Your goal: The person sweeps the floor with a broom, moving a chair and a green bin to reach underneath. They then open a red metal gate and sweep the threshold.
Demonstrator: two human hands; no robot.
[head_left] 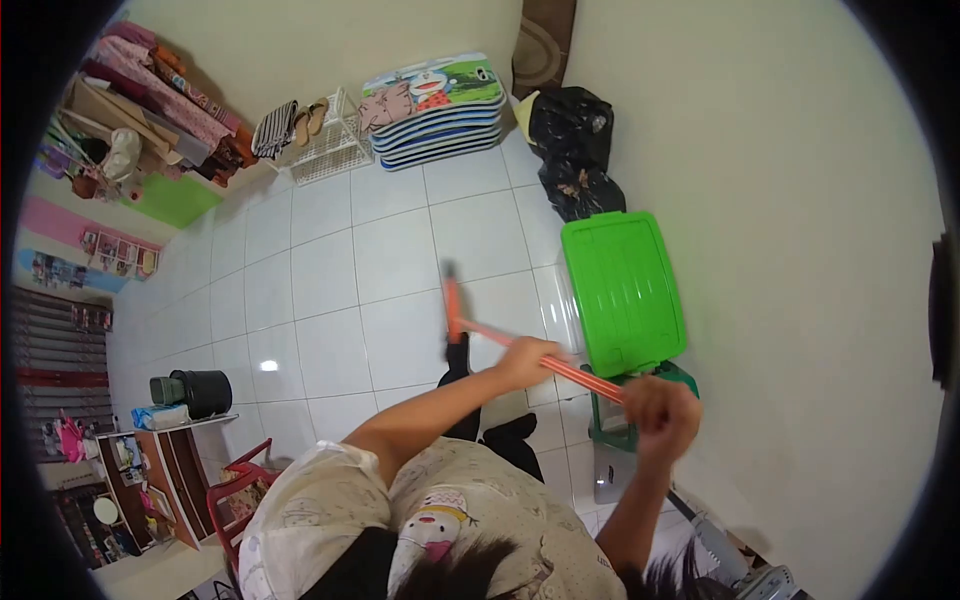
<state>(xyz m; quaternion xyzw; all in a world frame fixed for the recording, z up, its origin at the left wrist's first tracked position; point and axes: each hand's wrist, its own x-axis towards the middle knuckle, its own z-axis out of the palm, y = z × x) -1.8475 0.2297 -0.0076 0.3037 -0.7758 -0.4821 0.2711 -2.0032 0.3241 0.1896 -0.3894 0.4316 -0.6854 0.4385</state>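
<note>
A broom (582, 378) with an orange, light-striped handle slants across the middle of the view. Its narrow orange head (453, 308) is low over the white tiles, by my black-clad foot; motion blurs it, and I cannot make out its bristles. My left hand (530, 363) is closed around the handle partway down. Higher up, near the handle's top end, my right hand (662, 408) grips it with the fingers wrapped round. Beyond the right hand stands a box with a bright green lid (625, 293).
Black plastic bags (572, 140) lean by the right wall. At the far wall are stacked folded mats (440, 115) and a white rack (330, 150) with sandals. Left are hanging clothes (160, 85), a red chair (235, 485) and a shelf (175, 470) bearing a black bin (205, 393).
</note>
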